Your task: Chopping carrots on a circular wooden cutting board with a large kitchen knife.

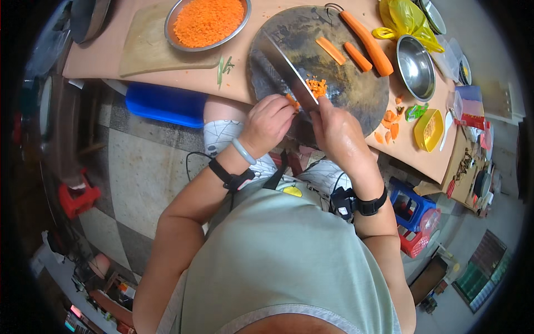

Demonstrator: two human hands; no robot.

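Observation:
My right hand [340,127] grips a cleaver [288,69], its broad blade slanting away to the upper left over a round, dark-stained chopping block [358,98]. At the block's near left edge, my left hand [269,121] pinches a carrot piece [293,101] beside the blade. On the blade's right side lies a small heap of diced carrot [317,87]. Farther up the block are a whole peeled carrot [367,44], a carrot slab [331,51] and a shorter carrot stick [358,56]. The handle is mostly hidden in my right fist.
A steel bowl heaped with diced carrot [208,23] rests on a pale cutting board [144,46]. Right of the block stand an empty steel bowl [416,68], a yellow dish [429,130], carrot trimmings [391,125] and a yellow plastic bag [402,18]. Green stem pieces [221,72] lie left.

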